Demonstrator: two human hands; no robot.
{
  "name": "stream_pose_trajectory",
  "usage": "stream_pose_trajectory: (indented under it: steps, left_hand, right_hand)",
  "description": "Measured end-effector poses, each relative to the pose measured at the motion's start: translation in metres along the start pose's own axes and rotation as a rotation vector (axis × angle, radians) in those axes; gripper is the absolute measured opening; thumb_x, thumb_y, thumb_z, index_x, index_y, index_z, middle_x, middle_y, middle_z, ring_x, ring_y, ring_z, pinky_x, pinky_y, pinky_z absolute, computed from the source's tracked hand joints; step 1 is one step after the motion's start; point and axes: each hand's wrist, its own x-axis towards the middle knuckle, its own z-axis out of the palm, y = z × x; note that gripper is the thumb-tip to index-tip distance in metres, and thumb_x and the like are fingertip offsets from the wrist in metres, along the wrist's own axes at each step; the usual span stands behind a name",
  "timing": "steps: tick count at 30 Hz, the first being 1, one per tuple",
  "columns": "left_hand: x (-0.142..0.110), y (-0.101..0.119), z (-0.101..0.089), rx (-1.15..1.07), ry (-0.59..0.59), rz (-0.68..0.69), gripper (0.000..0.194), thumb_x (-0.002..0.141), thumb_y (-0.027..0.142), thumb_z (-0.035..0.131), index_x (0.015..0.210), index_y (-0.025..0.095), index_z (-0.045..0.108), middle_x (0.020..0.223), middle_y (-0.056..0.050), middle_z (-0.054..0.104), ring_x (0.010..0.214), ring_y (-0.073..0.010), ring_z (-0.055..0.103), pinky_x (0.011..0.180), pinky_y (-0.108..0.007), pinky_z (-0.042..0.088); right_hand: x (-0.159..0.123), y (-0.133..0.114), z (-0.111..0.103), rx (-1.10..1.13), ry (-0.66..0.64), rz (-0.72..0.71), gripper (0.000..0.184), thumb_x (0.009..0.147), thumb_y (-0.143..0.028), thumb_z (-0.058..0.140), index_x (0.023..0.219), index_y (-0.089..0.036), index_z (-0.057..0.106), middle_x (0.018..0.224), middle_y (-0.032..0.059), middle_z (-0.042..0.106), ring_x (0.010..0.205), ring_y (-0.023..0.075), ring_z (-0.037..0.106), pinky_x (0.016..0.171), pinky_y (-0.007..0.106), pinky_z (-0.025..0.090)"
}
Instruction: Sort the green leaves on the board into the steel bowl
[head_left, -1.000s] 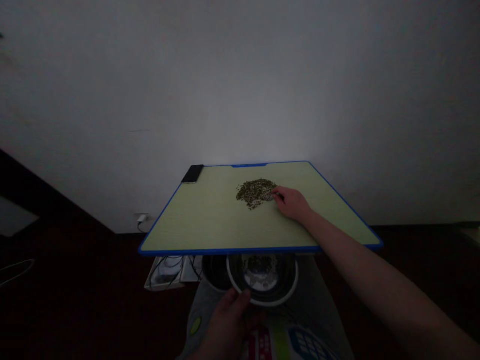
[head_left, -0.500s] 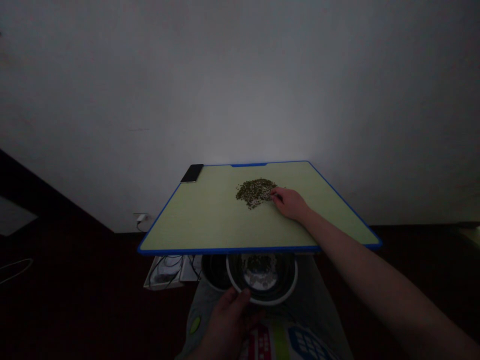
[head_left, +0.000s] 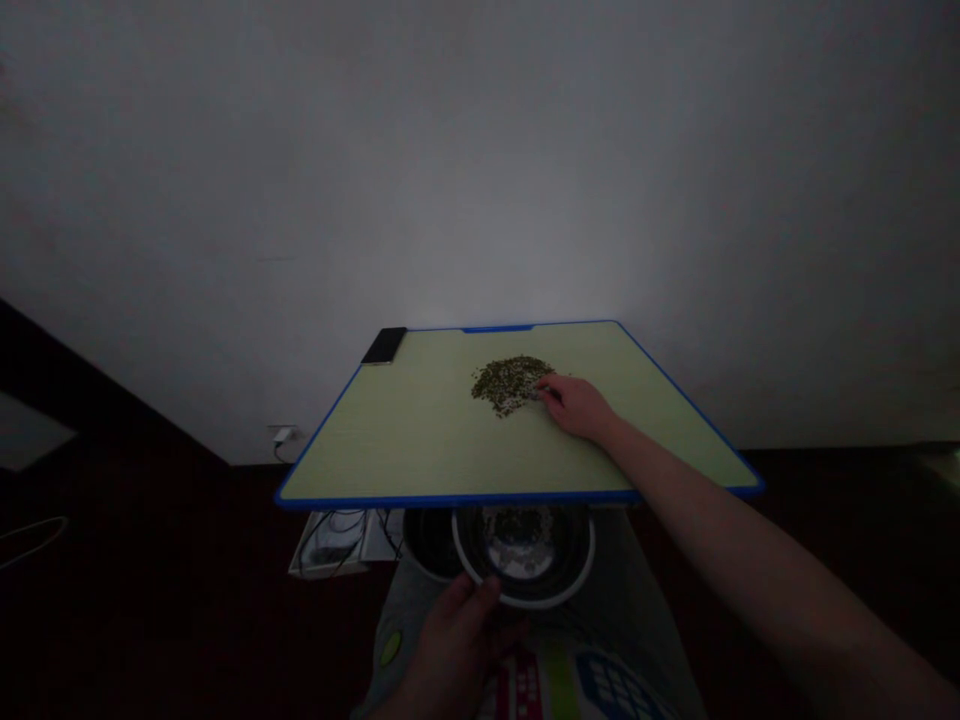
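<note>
A loose pile of small greenish-brown beans or seeds (head_left: 510, 382) lies on a pale yellow-green tabletop (head_left: 420, 440) with a blue rim. At the pile's right edge, my right hand (head_left: 574, 402) is closed in a pinch, thumb against fingers; what it pinches is too small to make out. Below the table's front edge, my left hand (head_left: 461, 635) grips the rim of a metal bowl (head_left: 525, 602), thumb over the lip. Some of the same dark bits lie inside the bowl, partly hidden under the table edge.
A black phone (head_left: 385, 346) lies at the tabletop's far left corner. Under the table are a second dark bowl (head_left: 427, 545) and a white box with cables (head_left: 330, 545). A charger (head_left: 282, 435) is plugged into the wall (head_left: 480, 200) behind.
My right hand has shifted very slightly left, staying pinched at the pile's edge. My left hand and the bowl have stayed in place.
</note>
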Motion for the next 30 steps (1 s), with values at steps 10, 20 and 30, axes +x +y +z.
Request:
stream_pose_trajectory:
  steps: [10, 20, 30]
  left_hand:
    - [-0.0002, -0.0005, 0.0037, 0.013, -0.003, 0.026, 0.03, 0.065, 0.03, 0.081, 0.088, 0.018, 0.067, 0.098, -0.009, 0.079, 0.094, -0.0277, 0.072, 0.074, -0.034, 0.057]
    - [-0.0021, 0.0017, 0.005, 0.044, 0.02, 0.031, 0.027, 0.065, 0.032, 0.08, 0.087, 0.019, 0.069, 0.096, -0.009, 0.078, 0.098, -0.0309, 0.07, 0.077, -0.038, 0.056]
    - [-0.0021, 0.0037, 0.0068, 0.002, -0.011, 0.019, 0.021, 0.068, 0.026, 0.078, 0.085, 0.02, 0.07, 0.091, -0.005, 0.079, 0.089, -0.0255, 0.073, 0.075, -0.034, 0.056]
  right_hand:
    - [0.0013, -0.0004, 0.0019, -0.016, -0.04, -0.034, 0.027, 0.094, -0.029, 0.046, 0.111, -0.02, 0.065, 0.103, 0.0073, 0.072, 0.09, 0.0206, 0.064, 0.078, 0.029, 0.044]
    - [0.0005, -0.0031, 0.003, -0.046, -0.016, -0.045, 0.027, 0.094, -0.029, 0.045, 0.11, -0.02, 0.064, 0.101, 0.0079, 0.071, 0.089, 0.02, 0.064, 0.08, 0.029, 0.043]
    - [-0.0005, -0.0014, 0.0048, -0.038, -0.002, -0.076, 0.026, 0.093, -0.027, 0.045, 0.108, -0.02, 0.065, 0.099, 0.0062, 0.072, 0.087, 0.0195, 0.064, 0.078, 0.028, 0.044]
